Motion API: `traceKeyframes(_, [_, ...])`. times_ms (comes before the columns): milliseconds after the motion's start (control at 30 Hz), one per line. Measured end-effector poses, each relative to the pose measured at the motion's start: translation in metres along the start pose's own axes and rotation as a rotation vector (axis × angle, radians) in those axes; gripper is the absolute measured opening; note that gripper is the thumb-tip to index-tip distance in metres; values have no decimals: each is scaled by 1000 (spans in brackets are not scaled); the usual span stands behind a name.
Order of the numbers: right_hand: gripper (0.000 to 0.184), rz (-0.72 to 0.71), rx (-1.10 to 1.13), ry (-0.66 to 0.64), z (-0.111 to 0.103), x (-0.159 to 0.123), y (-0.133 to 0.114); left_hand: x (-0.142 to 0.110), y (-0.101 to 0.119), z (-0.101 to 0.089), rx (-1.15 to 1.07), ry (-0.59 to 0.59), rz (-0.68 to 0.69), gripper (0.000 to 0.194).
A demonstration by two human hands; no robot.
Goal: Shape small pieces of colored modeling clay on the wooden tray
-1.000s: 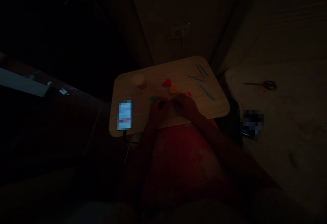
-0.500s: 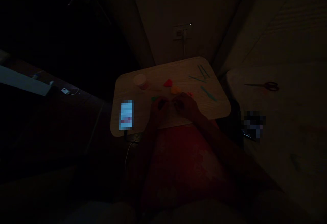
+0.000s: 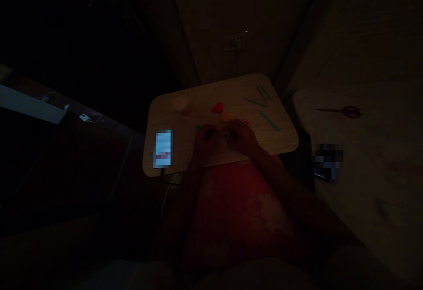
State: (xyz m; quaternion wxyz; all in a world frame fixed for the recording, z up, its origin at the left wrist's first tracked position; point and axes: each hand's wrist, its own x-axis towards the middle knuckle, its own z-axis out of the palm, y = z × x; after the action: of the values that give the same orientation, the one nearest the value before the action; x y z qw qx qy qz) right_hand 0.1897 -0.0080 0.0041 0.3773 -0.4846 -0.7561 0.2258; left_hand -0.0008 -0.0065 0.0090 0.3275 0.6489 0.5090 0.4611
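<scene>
The left hand (image 3: 206, 139) and right hand (image 3: 240, 136) sit close together over the near part of a pale wood worktop (image 3: 271, 142), fingers curled inward; the dark hides whether either grip holds anything. An orange lump of modelling clay (image 3: 226, 116) lies just above the gap between them, a green scrap (image 3: 199, 128) just beside the left hand, and a pink ring (image 3: 245, 122) just beside the right. The right forearm (image 3: 291, 188) slants in from the lower right.
</scene>
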Motion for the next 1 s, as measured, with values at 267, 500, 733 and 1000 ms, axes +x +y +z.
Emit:
traceKeyframes(267, [36,-89,74,25,-3,-1,-2,-2,3,3,-83,-58,-42,26])
traceKeyframes(500, [17,-173,57,35,-1,-2,3,-4,1,4,-118,-146,-23,21])
traceKeyframes(733, [25,-163,66,45,0,-2,0,-5,-6,1,-146,-167,52,29])
traceKeyframes(1000, [19,-133,72,5,-2,-3,0,-7,-8,2,-171,-199,48,35])
